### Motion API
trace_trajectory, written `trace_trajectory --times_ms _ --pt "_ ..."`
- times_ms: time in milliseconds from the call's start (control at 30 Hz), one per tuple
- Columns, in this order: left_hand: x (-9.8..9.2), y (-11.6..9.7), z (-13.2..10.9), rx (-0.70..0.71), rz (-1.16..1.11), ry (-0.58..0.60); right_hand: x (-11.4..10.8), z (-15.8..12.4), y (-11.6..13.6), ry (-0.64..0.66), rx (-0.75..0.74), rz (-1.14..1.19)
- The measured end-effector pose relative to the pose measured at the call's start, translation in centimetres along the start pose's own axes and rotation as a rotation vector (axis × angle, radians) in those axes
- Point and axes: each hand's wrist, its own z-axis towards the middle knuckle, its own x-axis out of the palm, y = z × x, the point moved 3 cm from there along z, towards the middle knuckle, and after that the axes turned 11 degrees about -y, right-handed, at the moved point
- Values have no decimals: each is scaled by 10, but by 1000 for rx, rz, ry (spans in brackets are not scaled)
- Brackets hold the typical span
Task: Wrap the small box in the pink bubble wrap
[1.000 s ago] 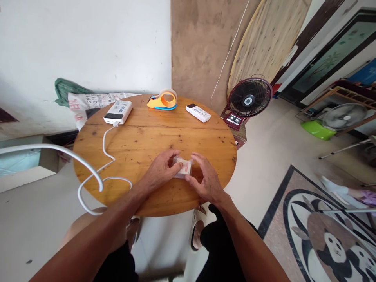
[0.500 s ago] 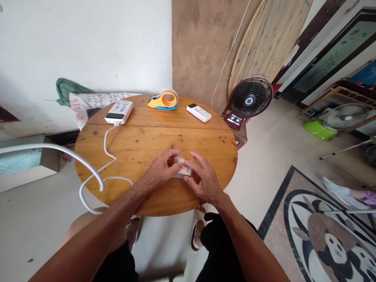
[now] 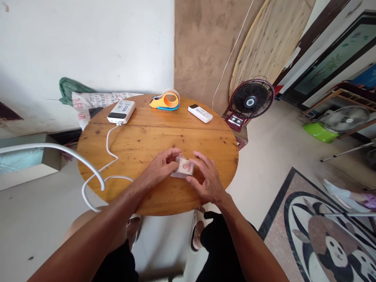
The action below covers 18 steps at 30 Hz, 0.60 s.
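Note:
A small clear-sided box (image 3: 185,167) with a red and pale printed picture on top lies on the round wooden table (image 3: 141,145); it looks like a pack of cards, but the print is too small to read. Around its left end, my left hand (image 3: 163,166) has thumb and fingers closed. My right hand (image 3: 207,178) is at the box's right end, fingers apart and curved, with the thumb close to the near right corner. Whether that thumb touches the box I cannot tell.
Toward the table's back are a white power bank (image 3: 122,111) with a white cable (image 3: 108,145), an orange and blue tape dispenser (image 3: 166,100) and a second white power bank (image 3: 200,112). A dark red fan (image 3: 249,102) stands beyond the right edge.
My right fingers have lifted off the box top and spread, and my left thumb has drawn back to the left end. More of the printed top now shows.

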Motion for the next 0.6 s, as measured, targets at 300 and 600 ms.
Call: trace_trajectory --times_ms 300,600 --pt "-1 3 0 4 -15 40 2 0 4 -1 -54 -20" --pt "0 1 1 25 30 -10 13 -2 2 -102 -144 -88"
